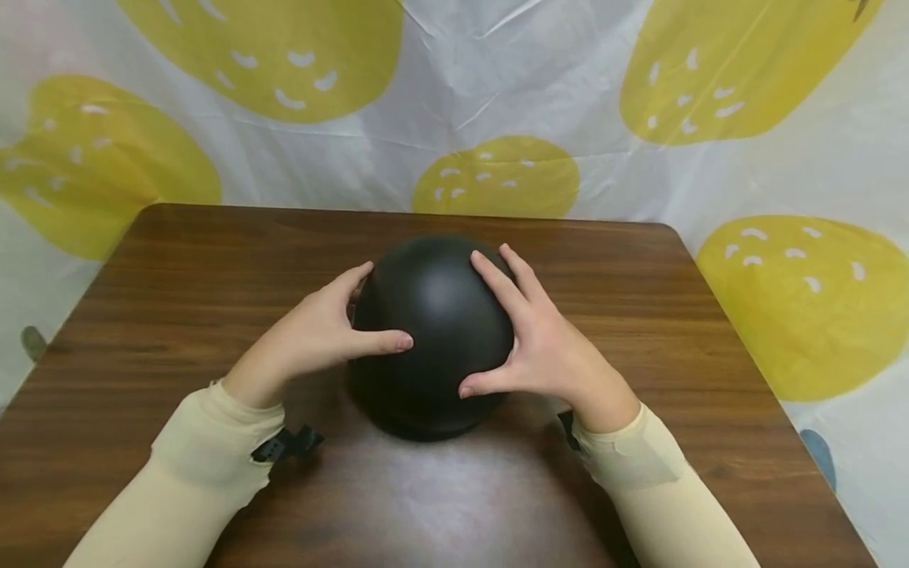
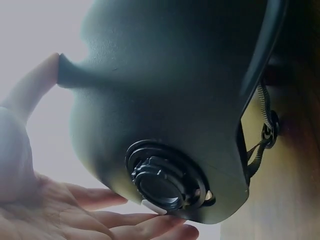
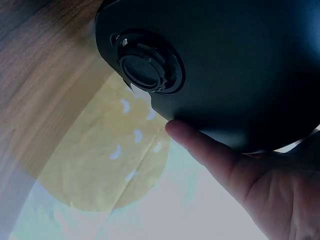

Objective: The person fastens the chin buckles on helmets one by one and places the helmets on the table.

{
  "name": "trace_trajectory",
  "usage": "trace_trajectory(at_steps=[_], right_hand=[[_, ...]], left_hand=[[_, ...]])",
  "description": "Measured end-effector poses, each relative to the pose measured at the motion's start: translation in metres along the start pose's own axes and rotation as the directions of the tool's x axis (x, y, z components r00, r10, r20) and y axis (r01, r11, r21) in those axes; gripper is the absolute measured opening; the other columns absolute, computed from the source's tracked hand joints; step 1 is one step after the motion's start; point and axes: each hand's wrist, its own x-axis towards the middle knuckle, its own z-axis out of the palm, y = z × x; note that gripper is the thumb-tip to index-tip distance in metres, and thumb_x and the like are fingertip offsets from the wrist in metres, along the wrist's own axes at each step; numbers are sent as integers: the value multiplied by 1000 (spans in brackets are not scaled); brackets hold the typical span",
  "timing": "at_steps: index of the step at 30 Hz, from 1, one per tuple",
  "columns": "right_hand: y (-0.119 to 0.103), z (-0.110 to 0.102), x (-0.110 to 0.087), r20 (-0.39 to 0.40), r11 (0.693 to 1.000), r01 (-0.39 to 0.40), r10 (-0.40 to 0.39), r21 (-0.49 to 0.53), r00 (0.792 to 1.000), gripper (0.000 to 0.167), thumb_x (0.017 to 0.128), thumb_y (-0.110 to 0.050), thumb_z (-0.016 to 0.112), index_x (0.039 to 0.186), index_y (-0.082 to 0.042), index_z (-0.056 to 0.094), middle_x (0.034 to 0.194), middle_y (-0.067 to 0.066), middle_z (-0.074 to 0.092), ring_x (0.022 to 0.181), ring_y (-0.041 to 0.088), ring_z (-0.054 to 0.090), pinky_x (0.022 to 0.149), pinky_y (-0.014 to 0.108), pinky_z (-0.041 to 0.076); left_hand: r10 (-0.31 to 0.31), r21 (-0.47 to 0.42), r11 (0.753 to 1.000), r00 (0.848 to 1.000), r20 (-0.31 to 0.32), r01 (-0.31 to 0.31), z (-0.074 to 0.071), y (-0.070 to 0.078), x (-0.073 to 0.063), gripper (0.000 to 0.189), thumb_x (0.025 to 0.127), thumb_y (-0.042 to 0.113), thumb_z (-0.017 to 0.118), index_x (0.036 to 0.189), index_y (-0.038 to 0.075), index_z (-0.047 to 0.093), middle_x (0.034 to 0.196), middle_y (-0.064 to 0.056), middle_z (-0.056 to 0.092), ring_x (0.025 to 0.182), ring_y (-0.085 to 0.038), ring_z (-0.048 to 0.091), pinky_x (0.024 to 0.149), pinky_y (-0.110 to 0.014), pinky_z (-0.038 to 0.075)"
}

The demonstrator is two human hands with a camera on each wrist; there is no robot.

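Observation:
A smooth black helmet [image 1: 433,315] is at the middle of the wooden table, dome facing up. My left hand [image 1: 316,331] grips its left side, thumb on the near face and fingers round toward the back. On the opposite side my right hand [image 1: 543,339] holds the dome with thumb and fingers spread over it. A round ridged knob [image 2: 160,185] is on the helmet's side by the left fingers, and a buckled strap [image 2: 267,127] hangs under the rim. The right wrist view shows a matching knob [image 3: 142,70]. Whether the rim touches the table I cannot tell.
The brown wood-grain table [image 1: 248,244] has rounded far corners. Behind it and along its sides hangs a white sheet [image 1: 497,87] with big yellow fruit shapes. Small black camera mounts [image 1: 287,444] are strapped at the wrists over pale sleeves [image 1: 185,481].

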Motion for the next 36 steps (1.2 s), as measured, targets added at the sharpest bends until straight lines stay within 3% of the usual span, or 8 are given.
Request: trace_trajectory(at_steps=[8, 20, 29, 36], right_hand=[[-3, -2, 0, -10, 1000, 1, -1, -20, 1000, 148, 53, -64, 103, 172, -38, 19, 177, 6, 9, 156, 41, 28, 111, 61, 44], [-5, -3, -1, -36, 999, 5, -6, -47, 999, 148, 53, -66, 102, 172, -40, 17, 177, 3, 8, 158, 38, 26, 111, 59, 44], [-5, -4, -2, -67, 997, 39, -44, -70, 997, 150, 51, -66, 102, 172, -35, 19, 177, 5, 10, 160, 35, 20, 113, 61, 42], [-7, -7, -2, -86, 997, 46, -52, -65, 995, 148, 53, -64, 103, 172, -36, 19, 177, 5, 10, 160, 36, 22, 113, 61, 42]], left_hand=[[7, 25, 1000, 998, -61, -5, 3, 4, -2, 123, 76, 65, 90, 169, 17, 27, 142, -9, 62, 128, -32, 62, 107, -61, 47], [31, 58, 998, 994, -103, -25, 8, 11, -9, 127, 75, 69, 89, 170, 16, 23, 148, -10, 59, 134, -31, 58, 107, -61, 47], [77, 47, 996, 990, -116, -72, 12, 16, -14, 127, 76, 61, 92, 170, 16, 20, 149, -13, 57, 134, -30, 57, 106, -59, 48], [152, 64, 988, 976, -155, -143, 14, 20, -19, 122, 77, 55, 93, 169, 13, 25, 160, -13, 46, 139, -33, 51, 111, -61, 43]])
